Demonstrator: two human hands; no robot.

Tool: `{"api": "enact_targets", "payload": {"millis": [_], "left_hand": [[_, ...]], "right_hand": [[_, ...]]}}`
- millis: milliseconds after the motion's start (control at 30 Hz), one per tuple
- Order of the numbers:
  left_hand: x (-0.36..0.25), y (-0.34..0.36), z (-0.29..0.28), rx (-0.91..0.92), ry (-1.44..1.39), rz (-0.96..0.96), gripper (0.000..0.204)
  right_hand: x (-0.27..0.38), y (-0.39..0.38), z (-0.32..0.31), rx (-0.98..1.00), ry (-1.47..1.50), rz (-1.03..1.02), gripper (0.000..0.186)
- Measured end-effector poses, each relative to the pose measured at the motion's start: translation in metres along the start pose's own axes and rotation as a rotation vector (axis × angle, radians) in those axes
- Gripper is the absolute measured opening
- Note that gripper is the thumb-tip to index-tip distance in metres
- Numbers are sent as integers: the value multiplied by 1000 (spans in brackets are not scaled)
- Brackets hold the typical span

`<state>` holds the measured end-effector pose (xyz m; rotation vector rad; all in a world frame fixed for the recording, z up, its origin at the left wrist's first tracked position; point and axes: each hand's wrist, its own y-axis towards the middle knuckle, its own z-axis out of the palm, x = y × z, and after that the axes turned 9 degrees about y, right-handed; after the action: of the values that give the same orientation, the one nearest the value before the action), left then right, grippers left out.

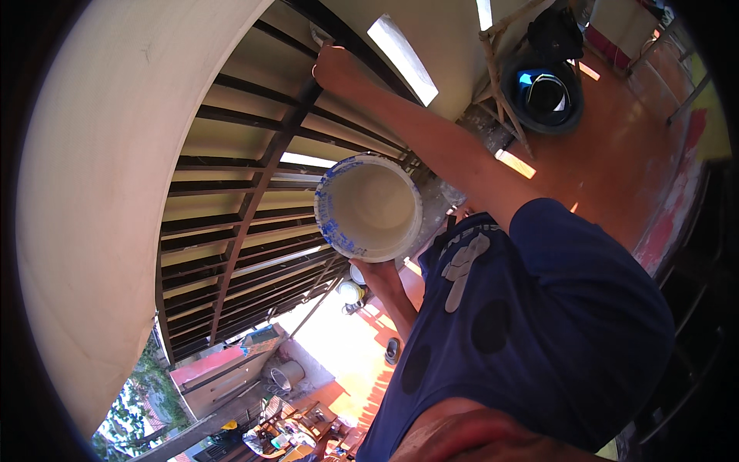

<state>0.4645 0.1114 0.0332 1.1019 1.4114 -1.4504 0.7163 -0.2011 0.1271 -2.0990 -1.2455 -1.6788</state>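
**Left hand (375, 271) holds up a pale bucket (329, 219); right hand (336, 68) is raised at a dark slatted frame (246, 212)**

The person's left hand has hold of the bucket from its six o'clock side. Its fingers are mostly hidden behind the vessel, so how far they curl cannot be told. The right arm stretches toward eleven o'clock, and the right hand there is bunched near a dark beam; whether it grips anything cannot be told. A small pale object (319, 35) shows just past it, too unclear to name.

The bucket is in mid-air near the centre of the view, in front of the slats. Its round mouth faces the head camera, so its long axis runs nearly along the line of sight and looks strongly foreshortened. Blue smears mark the rim, thickest from seven to eleven o'clock; the inside is cream-coloured.

From the bucket, a dark tub (573, 108) stands at two o'clock on the reddish floor (608, 185), a grey pail (288, 374) lies tilted at seven, and a shoe (392, 351) rests at six.
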Motion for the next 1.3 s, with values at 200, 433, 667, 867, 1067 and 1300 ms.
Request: {"api": "enact_targets", "payload": {"millis": [200, 433, 667, 867, 1067, 1300], "left_hand": [[14, 15, -2, -11, 10, 157, 63], [-13, 1, 23, 48, 144, -8, 64], [-24, -7, 50, 21, 211, -16, 63], [-26, -12, 67, 38, 143, -6, 65], [-9, -9, 83, -136, 126, 73, 84], [16, -4, 91, -69, 520, 394, 86]], "right_hand": [[73, 44, -12, -274, 252, -110, 26], [49, 29, -30, -224, 208, -31, 18], [-3, 16, -33, 24, 99, 188, 19], [34, 61, -58, 229, 25, -29, 24], [44, 81, -52, -47, 560, -233, 27], [-46, 29, -55, 374, 168, -16, 24]]}}
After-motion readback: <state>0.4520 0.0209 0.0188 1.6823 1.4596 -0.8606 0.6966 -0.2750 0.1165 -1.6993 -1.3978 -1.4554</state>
